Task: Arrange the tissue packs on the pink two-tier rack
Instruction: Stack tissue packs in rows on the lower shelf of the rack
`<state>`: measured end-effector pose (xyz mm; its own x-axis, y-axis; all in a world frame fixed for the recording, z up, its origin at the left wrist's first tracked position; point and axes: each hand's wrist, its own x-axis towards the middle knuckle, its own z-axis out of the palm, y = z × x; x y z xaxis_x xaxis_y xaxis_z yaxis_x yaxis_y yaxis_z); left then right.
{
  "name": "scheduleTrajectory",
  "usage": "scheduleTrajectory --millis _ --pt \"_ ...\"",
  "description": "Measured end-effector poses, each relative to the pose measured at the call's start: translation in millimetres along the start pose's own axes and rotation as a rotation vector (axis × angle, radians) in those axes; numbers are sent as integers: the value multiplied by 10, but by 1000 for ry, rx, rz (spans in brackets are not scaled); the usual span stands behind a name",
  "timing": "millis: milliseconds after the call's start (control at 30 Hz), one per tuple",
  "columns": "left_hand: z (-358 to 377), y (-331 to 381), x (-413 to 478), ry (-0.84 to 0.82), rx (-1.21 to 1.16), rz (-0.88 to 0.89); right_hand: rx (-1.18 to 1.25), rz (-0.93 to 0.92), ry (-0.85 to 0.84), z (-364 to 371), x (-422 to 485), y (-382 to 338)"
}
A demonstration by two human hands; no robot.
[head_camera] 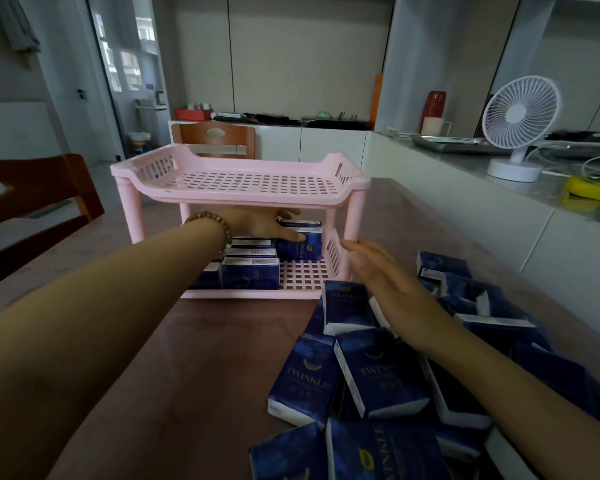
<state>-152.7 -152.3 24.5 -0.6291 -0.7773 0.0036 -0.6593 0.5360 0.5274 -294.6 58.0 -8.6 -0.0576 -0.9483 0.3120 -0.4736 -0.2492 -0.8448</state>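
Seating pack (pixel 309 251) on rack's (pixel 236 199) lower tier: my left hand (pixel 257 225) grips it, right hand (pixel 385 278) flat; best pushed flush rightward.

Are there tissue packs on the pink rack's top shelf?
No, the top shelf of the pink plastic two-tier rack shows only bare grid; the dark blue tissue packs stand on its bottom shelf.
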Motion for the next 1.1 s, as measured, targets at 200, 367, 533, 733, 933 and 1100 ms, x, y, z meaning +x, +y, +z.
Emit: scheduleTrajectory --millis 200,367,533,733,933,1100 --pt "-33 62 -425 138 36 83 -16 -8 4 -2 -36 -53" --pt "-8 186 -920 108 32 120 -72 80 28 -92 -12 -164" --pt "56 464 -1409 121 80 187 -274 205 -122 -325 -51 -341" --pt "322 499 -1613 -183 94 59 -542 327 -400 -696 -154 -339" --pt "561 501 -1670 -283 17 83 -485 422 -533 -817 -163 -183" --pt "601 367 -1665 -236 -116 87 -444 420 -480 -818 -92 -49"
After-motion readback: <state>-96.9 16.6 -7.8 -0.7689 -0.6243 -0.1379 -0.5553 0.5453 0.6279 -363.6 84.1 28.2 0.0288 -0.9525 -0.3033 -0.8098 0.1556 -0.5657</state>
